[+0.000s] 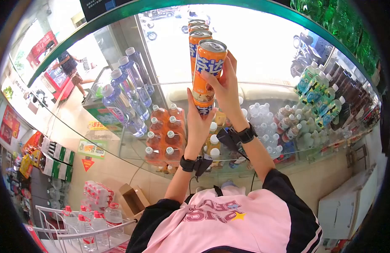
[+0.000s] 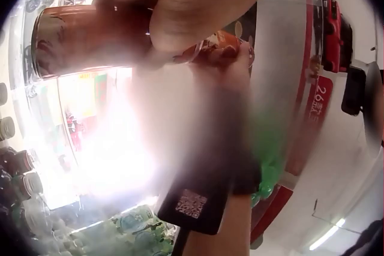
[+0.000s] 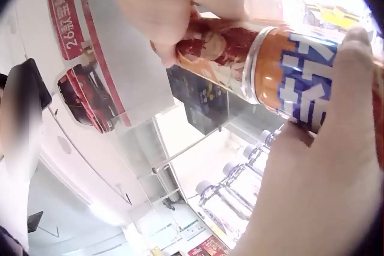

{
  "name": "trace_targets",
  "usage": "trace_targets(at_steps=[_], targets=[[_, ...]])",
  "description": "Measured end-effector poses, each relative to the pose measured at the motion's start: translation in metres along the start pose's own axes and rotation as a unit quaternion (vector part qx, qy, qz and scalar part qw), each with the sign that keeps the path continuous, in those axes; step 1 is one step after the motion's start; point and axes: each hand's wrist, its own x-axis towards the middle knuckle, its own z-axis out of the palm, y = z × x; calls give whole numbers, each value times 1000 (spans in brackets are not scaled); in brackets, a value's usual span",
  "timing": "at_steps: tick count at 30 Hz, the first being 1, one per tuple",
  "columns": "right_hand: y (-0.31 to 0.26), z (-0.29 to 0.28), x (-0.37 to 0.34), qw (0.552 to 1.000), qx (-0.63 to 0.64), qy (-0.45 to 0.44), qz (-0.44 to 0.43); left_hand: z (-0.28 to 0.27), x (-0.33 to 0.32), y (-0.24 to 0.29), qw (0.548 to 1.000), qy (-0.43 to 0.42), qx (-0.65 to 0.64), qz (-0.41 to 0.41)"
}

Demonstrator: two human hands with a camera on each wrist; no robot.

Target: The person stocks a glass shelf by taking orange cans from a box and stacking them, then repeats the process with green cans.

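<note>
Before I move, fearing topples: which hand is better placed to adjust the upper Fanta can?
Probably the right hand: it grips the upper Fanta can; the left hand holds the lower can.

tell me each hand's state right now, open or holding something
Left hand: closed, holding the lower orange cylindrical metal can.
Right hand: closed, holding the upper orange cylindrical metal can.

The head view looks forward and down over the left hand (image 1: 199, 128) and the right hand (image 1: 228, 86), with the thick green edge of the curved glass shelf (image 1: 138, 7) above. Both wrist views are turned sideways, very near, and share the orange metal cans (image 1: 204, 87) and the red-and-black car picture (image 2: 336, 34).
</note>
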Motion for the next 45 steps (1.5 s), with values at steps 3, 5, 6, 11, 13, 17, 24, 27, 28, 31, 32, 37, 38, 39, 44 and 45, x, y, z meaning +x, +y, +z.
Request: trace_targets(at_steps=[3,5,6,11,13,17,24,27,28,31,32,37,38,39,44,45], targets=[[-3,-1,2,998,-37,-34,29,-1,-1,-4,1000,-8,-9,6],[4,-3,2,994,-100,-44,0,-1,0,-4,1000,-14,-8,-10],[8,-3,1,994,-100,-44,1,-1,-1,-4,1000,-17,-8,-25],[18,0,-7,998,-55,-12,15,-2,0,-8,1000,-16,6,-9],[23,-1,-17,999,-50,-14,7,-3,1,-7,1000,-21,-6,0],[42,-29,-37,999,-31,10,28,-6,2,-14,999,-39,-29,-11],[8,-49,-33,992,-30,-66,104,-20,-22,-12,997,-46,60,-16],[4,-48,-31,988,-85,-74,106,-31,-30,-23,993,-55,83,-56],[6,-47,-30,989,-87,-70,93,-35,-29,-35,994,-64,75,-56],[7,-40,-28,990,-88,-80,78,-35,-24,-32,995,-55,45,-66],[8,-37,-25,990,-86,-80,78,-35,-20,-18,993,-64,70,-63],[5,-25,-21,972,-226,-52,34,-17,-12,-15,997,-7,36,-66],[7,-24,-21,972,-225,-54,34,-19,-11,-18,997,-6,48,-59],[10,-24,-21,974,-219,-52,38,-21,-8,-20,997,-6,59,-50],[10,-19,-19,979,-192,-53,47,-44,6,-24,991,-98,75,-48],[10,-18,-19,980,-187,-50,50,-46,8,-25,988,-126,66,-60]])
